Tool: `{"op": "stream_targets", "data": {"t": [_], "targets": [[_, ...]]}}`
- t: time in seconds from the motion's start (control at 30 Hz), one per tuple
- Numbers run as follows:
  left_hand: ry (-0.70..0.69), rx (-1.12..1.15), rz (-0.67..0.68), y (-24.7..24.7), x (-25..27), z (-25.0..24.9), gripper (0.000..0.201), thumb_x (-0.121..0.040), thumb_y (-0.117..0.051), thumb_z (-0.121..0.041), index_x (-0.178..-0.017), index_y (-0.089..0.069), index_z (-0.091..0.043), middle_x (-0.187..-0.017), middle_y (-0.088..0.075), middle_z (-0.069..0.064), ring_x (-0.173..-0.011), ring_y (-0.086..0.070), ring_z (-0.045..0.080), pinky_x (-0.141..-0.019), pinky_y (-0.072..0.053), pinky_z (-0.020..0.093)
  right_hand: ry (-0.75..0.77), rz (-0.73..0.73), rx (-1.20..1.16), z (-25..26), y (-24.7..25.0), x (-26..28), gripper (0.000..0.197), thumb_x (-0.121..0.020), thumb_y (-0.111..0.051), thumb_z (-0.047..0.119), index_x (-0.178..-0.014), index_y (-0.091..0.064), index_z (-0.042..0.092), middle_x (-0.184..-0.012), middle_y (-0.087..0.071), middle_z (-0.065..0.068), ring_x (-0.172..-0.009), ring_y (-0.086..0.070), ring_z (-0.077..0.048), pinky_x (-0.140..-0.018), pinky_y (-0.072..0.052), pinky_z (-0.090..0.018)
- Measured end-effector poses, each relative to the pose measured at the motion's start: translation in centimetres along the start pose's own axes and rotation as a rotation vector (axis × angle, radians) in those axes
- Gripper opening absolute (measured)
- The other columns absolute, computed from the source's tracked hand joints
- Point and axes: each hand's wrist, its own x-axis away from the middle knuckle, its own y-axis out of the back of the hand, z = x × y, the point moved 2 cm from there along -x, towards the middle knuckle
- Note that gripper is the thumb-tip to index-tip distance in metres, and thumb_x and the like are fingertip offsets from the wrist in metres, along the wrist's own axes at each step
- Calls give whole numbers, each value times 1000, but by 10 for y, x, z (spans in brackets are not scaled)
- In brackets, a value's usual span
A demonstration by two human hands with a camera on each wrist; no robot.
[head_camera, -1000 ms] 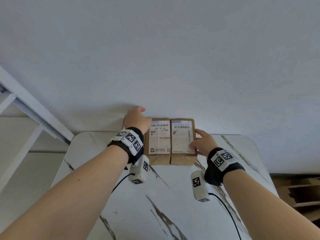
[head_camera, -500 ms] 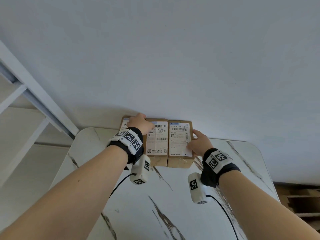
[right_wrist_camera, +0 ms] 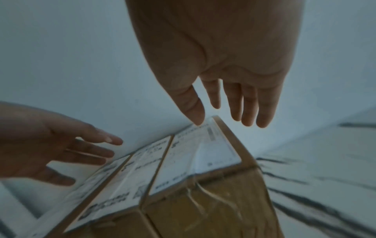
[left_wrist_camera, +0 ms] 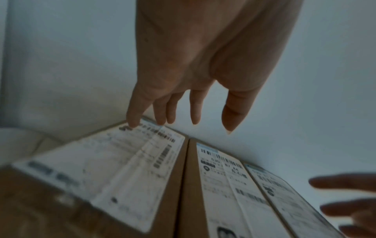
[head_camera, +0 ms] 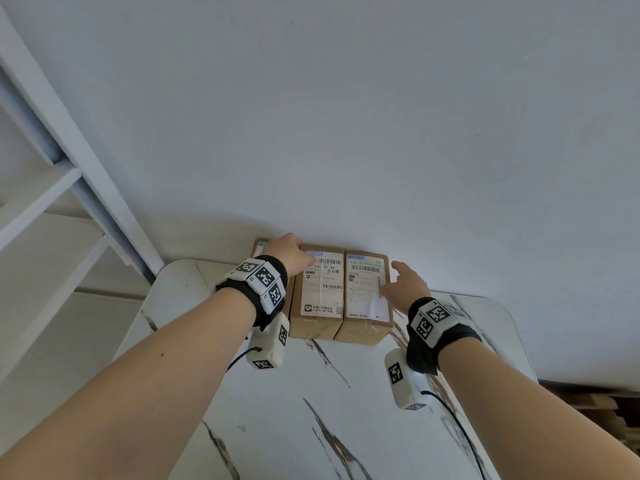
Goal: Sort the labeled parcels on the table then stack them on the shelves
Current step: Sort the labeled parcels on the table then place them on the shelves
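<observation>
1. Table [head_camera: 346, 427]: white marble-look top with dark veins, its far edge against a pale wall [head_camera: 346, 116].
2. Parcels: three brown cardboard boxes in a row at the far edge of the table, side by side and touching, against the wall. Each carries a white shipping label with barcodes on its top face.
3. Left parcel [left_wrist_camera: 97, 169]: mostly hidden behind the left wrist in the head view; its label is blurred in the left wrist view.
4. Middle parcel [head_camera: 320, 289]: label facing up, print partly legible.
5. Right parcel [head_camera: 367, 292]: label facing up, tape visible on its near face.
6. Left hand [head_camera: 289, 252]: extended over the far end of the left and middle parcels, fingers straight and slightly spread, holding nothing. Fingertips [left_wrist_camera: 133, 122] lie at the far edge of the left parcel's label; actual contact cannot be told.
7. Right hand [head_camera: 403, 289]: beside and over the right edge of the right parcel, fingers straight and parted, holding nothing. The thumb tip [right_wrist_camera: 198, 119] sits at the far corner of the label; contact cannot be told.
8. Shelves [head_camera: 52, 202]: white frame to the left of the table, against the same wall.
9. Wrist bands: black, with white marker blocks and a cabled white unit under each wrist.
</observation>
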Motion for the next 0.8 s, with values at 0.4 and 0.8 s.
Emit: {"op": "stream_targets", "data": {"t": [0.4, 0.8], "targets": [[-417, -453, -144, 37, 46, -30, 53, -93, -50, -31, -144, -35, -26, -156, -22, 2, -143, -19, 25, -115, -12, 53, 284, -216, 301, 75, 17, 51, 45, -94, -44, 17, -138, -45, 29, -142, -45, 0, -128, -43, -21, -99, -41, -31], [-433, -457, -137, 38, 90, -2, 56, -93, -49, -34, -145, -32, -26, -155, -23, 3, -142, -20, 25, -116, -12, 51, 246, -222, 326, 65, -5, 101, 44, -95, -44, 26, -140, -43, 28, -141, -48, 0, -130, -41, -23, -102, -38, -35]]}}
